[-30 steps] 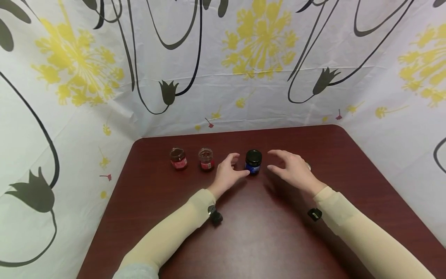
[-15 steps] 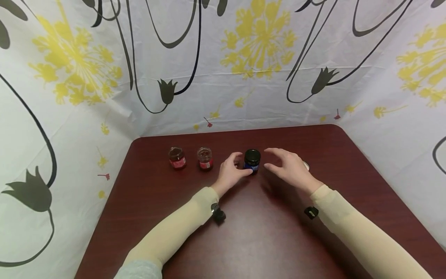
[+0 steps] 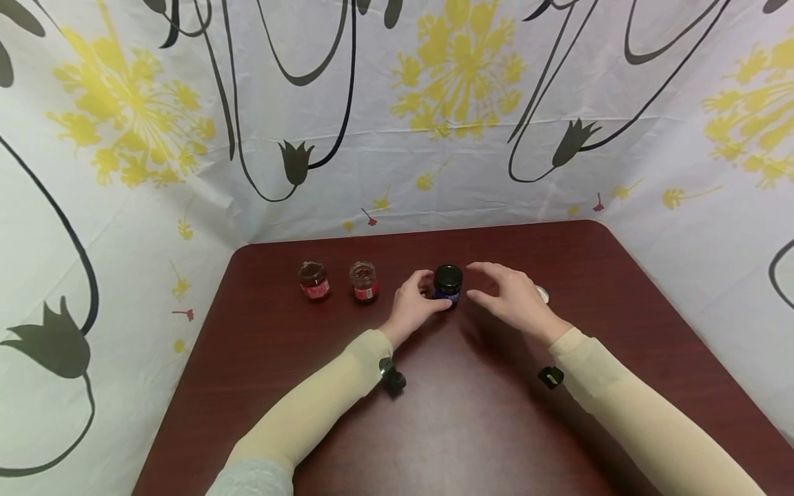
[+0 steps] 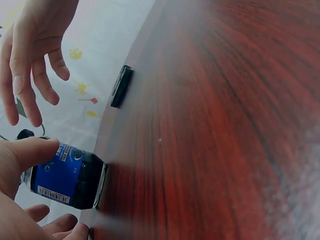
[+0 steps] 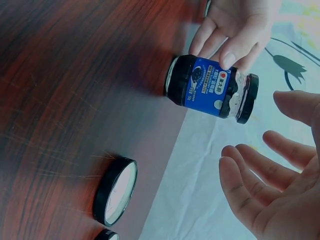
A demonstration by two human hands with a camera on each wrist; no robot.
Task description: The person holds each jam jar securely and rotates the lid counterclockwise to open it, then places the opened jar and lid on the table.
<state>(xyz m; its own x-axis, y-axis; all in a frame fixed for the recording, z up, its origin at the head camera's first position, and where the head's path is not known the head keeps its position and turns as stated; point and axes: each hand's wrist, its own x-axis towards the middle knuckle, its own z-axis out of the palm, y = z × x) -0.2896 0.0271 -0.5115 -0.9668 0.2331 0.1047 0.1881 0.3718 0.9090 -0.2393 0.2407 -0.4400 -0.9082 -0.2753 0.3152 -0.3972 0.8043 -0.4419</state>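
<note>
A small glass jar with a blue label and a black lid (image 5: pixel 207 87) stands upright on the table. My left hand (image 3: pixel 409 308) holds it from the left, thumb (image 4: pixel 37 151) across the label and fingers round the far side. Just right of the jar hovers my right hand (image 3: pixel 511 300), apart from it, with nothing in its grasp. In the right wrist view its fingers (image 5: pixel 265 172) are spread and slightly bent beside the black lid.
Two open jars with red labels, one at the far left (image 3: pixel 314 281) and one nearer (image 3: pixel 364 282), stand left of my left hand. A loose black-rimmed lid (image 5: pixel 116 192) lies white side up beyond my right hand, with part of another lid (image 5: pixel 107 235) beside it. Patterned cloth (image 3: pixel 397 165) backs the table.
My left hand has edged right and closed in on the blue-labelled jar. The right hand has shifted slightly left and remains apart from the jar.
</note>
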